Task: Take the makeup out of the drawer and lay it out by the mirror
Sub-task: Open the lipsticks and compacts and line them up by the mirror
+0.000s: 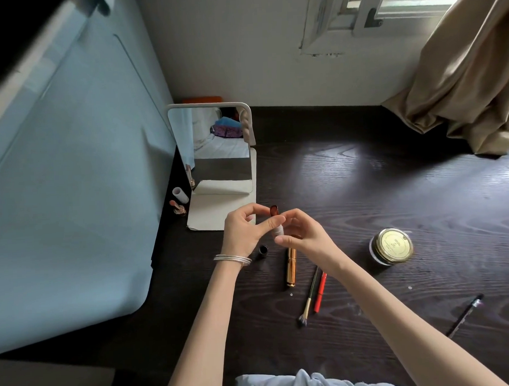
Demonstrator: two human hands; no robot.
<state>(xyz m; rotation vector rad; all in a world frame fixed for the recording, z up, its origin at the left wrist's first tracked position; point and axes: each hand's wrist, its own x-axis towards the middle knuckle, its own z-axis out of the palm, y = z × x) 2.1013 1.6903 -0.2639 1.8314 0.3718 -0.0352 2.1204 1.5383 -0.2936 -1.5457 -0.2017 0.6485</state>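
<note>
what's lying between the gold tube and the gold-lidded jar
In the head view, a small brush and a red pencil lie side by side between the gold tube and jar.

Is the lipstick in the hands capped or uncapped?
Uncapped: the lipstick's reddish-brown tip shows bare above the fingers of the left hand and right hand.

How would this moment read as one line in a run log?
step: handling lipstick | left hand: holds it | right hand: holds it | site: before mirror | gold tube: on table

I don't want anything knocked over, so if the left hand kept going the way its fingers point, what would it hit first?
The left hand points right, so probably the right hand, which shares its lipstick; depth is hard to judge.
</note>
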